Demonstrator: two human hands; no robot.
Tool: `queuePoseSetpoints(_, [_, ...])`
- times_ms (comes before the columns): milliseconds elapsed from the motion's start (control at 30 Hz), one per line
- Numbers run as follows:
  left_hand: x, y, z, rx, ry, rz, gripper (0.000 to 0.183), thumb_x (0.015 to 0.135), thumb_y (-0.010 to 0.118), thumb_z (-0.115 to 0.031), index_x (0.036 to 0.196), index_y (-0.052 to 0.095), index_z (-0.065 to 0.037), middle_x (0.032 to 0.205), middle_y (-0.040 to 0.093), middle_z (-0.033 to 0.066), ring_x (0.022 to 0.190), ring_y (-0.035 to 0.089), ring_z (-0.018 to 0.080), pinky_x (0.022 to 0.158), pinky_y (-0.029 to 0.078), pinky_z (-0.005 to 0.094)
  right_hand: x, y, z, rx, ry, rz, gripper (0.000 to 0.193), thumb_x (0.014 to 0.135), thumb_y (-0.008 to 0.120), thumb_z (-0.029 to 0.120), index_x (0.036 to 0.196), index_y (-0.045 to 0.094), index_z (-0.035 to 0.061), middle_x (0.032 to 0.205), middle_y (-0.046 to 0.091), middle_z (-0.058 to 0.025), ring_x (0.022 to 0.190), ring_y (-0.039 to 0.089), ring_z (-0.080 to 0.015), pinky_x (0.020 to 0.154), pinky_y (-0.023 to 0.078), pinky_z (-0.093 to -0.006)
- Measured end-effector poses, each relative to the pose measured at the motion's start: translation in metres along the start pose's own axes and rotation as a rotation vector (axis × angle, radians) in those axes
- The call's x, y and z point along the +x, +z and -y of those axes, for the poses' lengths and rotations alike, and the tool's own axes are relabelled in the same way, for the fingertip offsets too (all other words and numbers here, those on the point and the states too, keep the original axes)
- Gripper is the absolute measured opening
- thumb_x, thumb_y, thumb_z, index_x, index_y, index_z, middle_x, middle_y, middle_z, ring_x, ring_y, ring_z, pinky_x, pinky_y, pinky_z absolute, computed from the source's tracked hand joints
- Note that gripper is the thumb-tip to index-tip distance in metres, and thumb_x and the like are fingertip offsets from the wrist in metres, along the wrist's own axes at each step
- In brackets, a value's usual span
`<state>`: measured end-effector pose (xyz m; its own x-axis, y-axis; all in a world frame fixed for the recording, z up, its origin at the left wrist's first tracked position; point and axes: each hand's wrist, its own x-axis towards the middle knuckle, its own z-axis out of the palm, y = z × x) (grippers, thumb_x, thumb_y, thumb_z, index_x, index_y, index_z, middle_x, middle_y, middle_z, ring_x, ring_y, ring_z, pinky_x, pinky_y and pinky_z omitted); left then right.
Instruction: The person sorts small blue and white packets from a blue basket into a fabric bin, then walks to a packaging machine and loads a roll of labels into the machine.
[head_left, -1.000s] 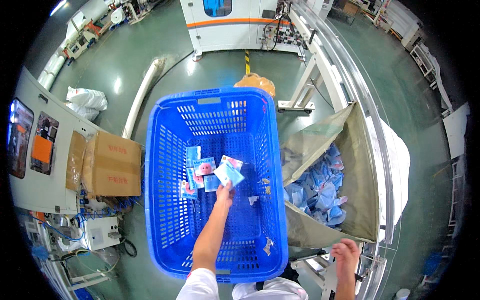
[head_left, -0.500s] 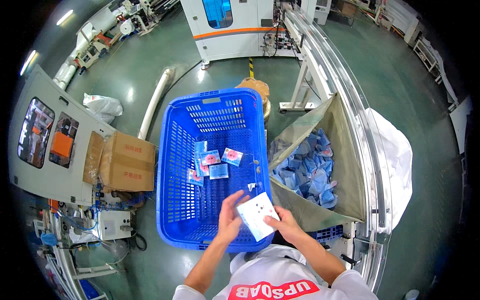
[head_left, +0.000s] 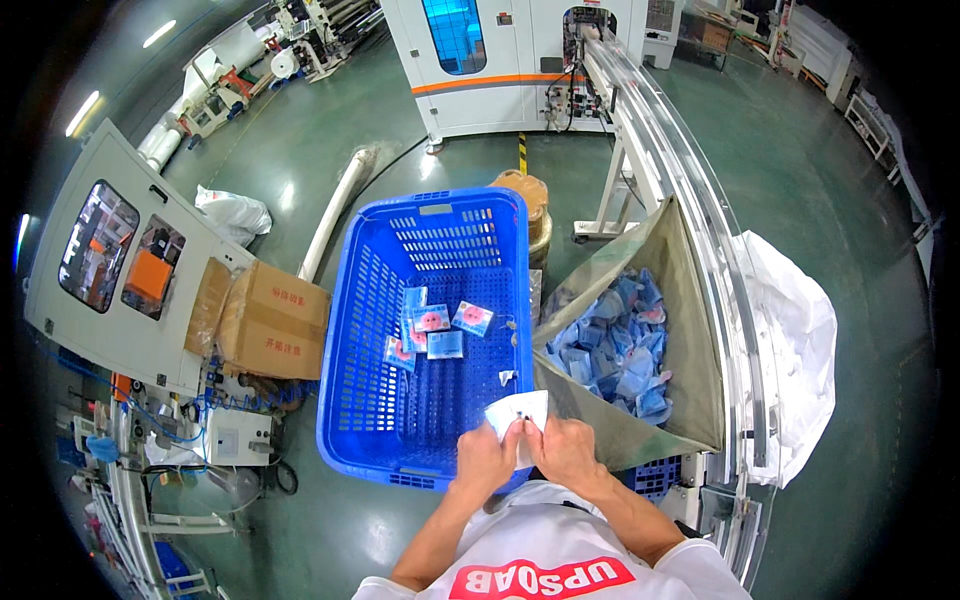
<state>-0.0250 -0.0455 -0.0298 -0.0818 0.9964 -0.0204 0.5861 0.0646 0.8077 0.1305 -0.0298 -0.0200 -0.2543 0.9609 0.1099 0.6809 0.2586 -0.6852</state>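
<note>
A soft white plastic packet [head_left: 517,405] is pinched between my two hands over the near right corner of a blue plastic basket [head_left: 345,440]. My left hand [head_left: 486,459] is closed on its near left part, and my right hand [head_left: 566,446] grips the right side, with both thumbs close together. The fingers cover much of the packet, and its lower part looks bunched. Inside the basket lie several small flat packs, among them a blue pack [head_left: 445,345] and a pink-and-blue pack [head_left: 473,318]. A small white scrap [head_left: 508,377] rests by the right wall.
To the right, a grey-green cloth bin [head_left: 690,400] holds many crumpled blue packs [head_left: 620,345]. A conveyor rail [head_left: 715,220] runs alongside it, with a white sack [head_left: 795,350] beyond. Cardboard boxes [head_left: 275,320] stand left of the basket. A white machine [head_left: 520,90] is at the back.
My left hand, apart from the packet before, now grips it together with my right. The packet has turned more upright and is partly crumpled. The whole view has shifted slightly.
</note>
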Motion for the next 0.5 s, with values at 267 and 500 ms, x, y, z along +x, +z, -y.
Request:
queuePoseSetpoints(267, [-0.003,0.001,-0.014,-0.749,-0.179,-0.086,0.031,0.094,0.055,-0.026,0.094,0.066,0.002,0.087,0.067,0.0042,0.076,0.06,0.0099,0.065,0.048,0.0273,0.007,-0.021,0.001,0.564,0.074,0.077,0.035,0.093,0.053,0.031,0.092,0.06,-0.0028,0.068,0.058,-0.0161,0.059,0.058,-0.0263,0.054,0.046,-0.0365])
queuePoseSetpoints(500, [0.013,-0.001,-0.041,0.047,0.263,-0.196,0.036,0.087,0.061,-0.033,0.079,0.063,0.002,0.059,0.059,0.0204,0.05,0.06,0.0358,0.046,0.046,0.0406,0.018,-0.032,0.009,-0.006,-0.268,-0.406,0.051,0.072,0.071,0.016,0.115,0.054,-0.0037,0.105,0.056,-0.0186,0.087,0.058,-0.0333,0.072,0.049,-0.0382])
